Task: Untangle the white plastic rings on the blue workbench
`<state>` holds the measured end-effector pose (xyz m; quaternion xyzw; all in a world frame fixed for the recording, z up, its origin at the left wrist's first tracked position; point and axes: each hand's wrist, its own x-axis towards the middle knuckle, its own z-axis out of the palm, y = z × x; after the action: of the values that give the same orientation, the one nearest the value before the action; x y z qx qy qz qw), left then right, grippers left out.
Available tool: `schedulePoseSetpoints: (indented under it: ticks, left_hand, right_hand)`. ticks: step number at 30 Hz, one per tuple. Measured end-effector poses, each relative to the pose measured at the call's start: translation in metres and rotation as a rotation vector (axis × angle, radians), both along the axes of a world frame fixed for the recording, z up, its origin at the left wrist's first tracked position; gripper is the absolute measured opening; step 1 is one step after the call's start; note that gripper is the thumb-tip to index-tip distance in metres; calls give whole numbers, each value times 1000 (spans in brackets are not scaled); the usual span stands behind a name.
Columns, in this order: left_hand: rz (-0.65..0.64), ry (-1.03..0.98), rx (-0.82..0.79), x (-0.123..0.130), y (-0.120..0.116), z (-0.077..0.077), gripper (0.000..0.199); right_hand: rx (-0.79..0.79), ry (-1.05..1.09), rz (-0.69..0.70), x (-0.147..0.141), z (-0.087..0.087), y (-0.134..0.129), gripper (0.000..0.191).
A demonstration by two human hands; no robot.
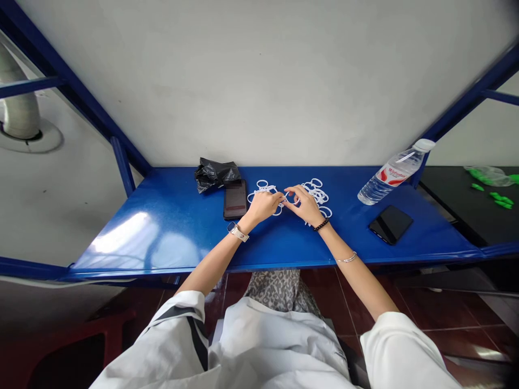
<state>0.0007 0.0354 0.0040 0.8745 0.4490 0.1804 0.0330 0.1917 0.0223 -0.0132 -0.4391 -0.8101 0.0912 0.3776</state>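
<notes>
In the head view, here we are at the blue worktop (211,237), and the middle of the frame has all the action! The left hand (265,205) comes in from the lower left, its fingertips drawn together at the left edge of a white ring (292,203); exactly what they grip, I cannot tell. And the right hand (303,204), in from the lower right, curls thumb and forefinger around that same ring, pinching it in the gap between the two hands!

White rings everywhere here: one loose cluster (265,188) lies just beyond and beside the left hand, another heap (318,194) sits behind and right of the right hand. There's a watch (238,232) on the left wrist, a black beaded bracelet (321,225) on the right.

Left of centre, a dark phone (235,202) lies near the first cluster, a crumpled black bag (217,174) touching its top end. Over to the right, a clear water bottle (391,175) with a white cap leans outward in the view, and a second phone (391,224) lies just below it. Far right, bright green pieces (503,201) dot a dark surface (450,208)!
</notes>
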Motion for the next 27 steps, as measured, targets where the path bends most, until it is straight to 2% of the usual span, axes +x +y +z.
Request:
schedulePoseSetpoints:
  ticks: [11, 27]
  left_hand:
    - [51, 38, -26, -1, 1, 6, 33]
    - [27, 86, -26, -3, 2, 5, 34]
  right_hand:
    - [3, -43, 2, 1, -1, 1, 45]
    - [-64, -71, 26, 4, -5, 4, 46]
